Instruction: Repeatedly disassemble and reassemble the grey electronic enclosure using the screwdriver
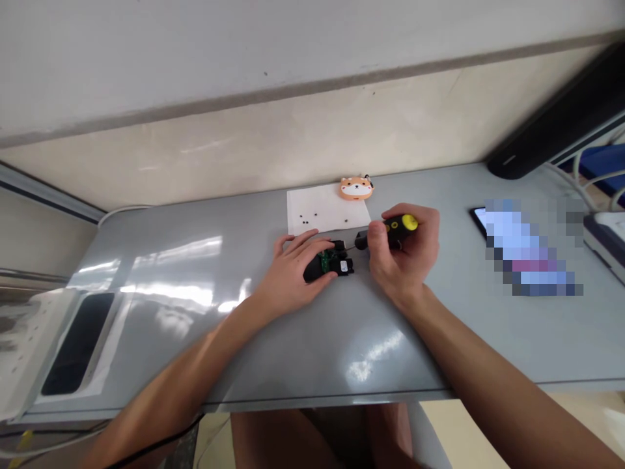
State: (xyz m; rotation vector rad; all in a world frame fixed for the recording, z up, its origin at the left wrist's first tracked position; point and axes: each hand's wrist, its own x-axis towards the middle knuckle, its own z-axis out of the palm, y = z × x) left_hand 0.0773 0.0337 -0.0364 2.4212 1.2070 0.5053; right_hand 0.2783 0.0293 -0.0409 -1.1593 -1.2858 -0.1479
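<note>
My left hand (290, 273) grips an opened black computer mouse (315, 269) from its rounded end, fingers over the far side and thumb along the near side. A green circuit board (325, 261) shows in the mouse, next to a black part with a white label (344, 266). My right hand (407, 260) is wrapped round a black screwdriver with a yellow end (399, 226). Its thin shaft points left to the mouse's front end; whether the tip touches a screw is too small to tell. Beyond the mouse, several tiny dark screws (305, 222) lie on a white sheet (327, 202).
A dog-faced orange case (356, 188) sits on the sheet's far right corner. On the right of the grey table (273, 358) lies a lit phone (527, 251), partly blurred. A dark phone (78, 342) rests at the left edge. A black cylinder (551, 111) leans at the back right.
</note>
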